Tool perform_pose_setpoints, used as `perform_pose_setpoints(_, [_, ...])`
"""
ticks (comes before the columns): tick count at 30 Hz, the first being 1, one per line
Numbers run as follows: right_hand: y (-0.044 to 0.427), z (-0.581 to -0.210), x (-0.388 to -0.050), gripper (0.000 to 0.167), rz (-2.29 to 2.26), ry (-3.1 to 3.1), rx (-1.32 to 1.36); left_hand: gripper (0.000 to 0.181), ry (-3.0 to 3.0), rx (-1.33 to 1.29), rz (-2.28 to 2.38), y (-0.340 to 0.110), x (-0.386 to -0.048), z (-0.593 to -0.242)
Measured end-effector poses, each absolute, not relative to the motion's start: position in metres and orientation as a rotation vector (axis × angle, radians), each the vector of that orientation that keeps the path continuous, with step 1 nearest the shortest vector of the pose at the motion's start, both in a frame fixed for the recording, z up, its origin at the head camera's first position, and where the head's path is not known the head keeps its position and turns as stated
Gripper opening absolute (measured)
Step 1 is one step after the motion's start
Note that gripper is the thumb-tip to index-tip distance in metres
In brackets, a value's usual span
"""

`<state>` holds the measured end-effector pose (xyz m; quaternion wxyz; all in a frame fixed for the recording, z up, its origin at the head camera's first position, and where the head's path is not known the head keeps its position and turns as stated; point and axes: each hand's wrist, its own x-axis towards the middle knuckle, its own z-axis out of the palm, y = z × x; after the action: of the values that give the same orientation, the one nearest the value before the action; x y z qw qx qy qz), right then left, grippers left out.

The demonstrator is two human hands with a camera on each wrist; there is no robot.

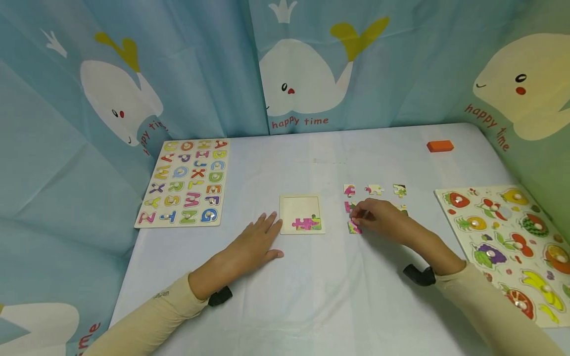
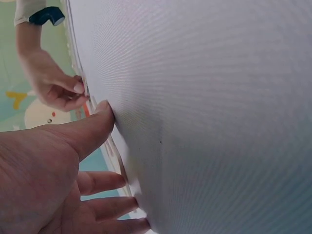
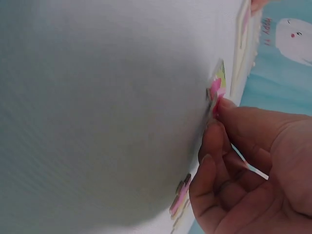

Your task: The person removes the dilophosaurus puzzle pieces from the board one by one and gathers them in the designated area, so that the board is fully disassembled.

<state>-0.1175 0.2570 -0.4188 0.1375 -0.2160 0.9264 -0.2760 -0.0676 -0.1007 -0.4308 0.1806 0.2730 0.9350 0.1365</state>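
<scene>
A small square puzzle board [image 1: 300, 206] lies mid-table, with joined pink and green pieces [image 1: 306, 224] in its lower right part. My left hand [image 1: 250, 247] rests flat at the board's left edge, its fingers straight and spread. To the right of the board, my right hand [image 1: 386, 221] pinches a pink and green puzzle piece [image 3: 219, 83] between thumb and fingertips. That piece looks tilted in the right wrist view; how far it is off the cloth I cannot tell. More loose pieces [image 1: 349, 190] lie in rows around the right hand, which hides some of them.
A wooden alphabet board [image 1: 182, 184] lies at the left. At the right is a fruit peg board [image 1: 512, 242], partly under the right sleeve. An orange block [image 1: 440, 146] sits near the back right corner. Whale-print curtains [image 1: 200, 74] surround the white-covered table.
</scene>
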Motion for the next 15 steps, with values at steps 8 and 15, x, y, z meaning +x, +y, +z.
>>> perform_pose_setpoints(8, [0.252, -0.421, -0.113, 0.009, -0.755, 2.744, -0.6, 0.078, 2.638, 0.765, 0.394, -0.101, -0.068, -0.429])
perform_pose_setpoints(15, [0.24, -0.417, -0.116, 0.013, -0.813, 2.787, -0.625, 0.077, 2.636, 0.759, 0.391, -0.1, -0.068, -0.43])
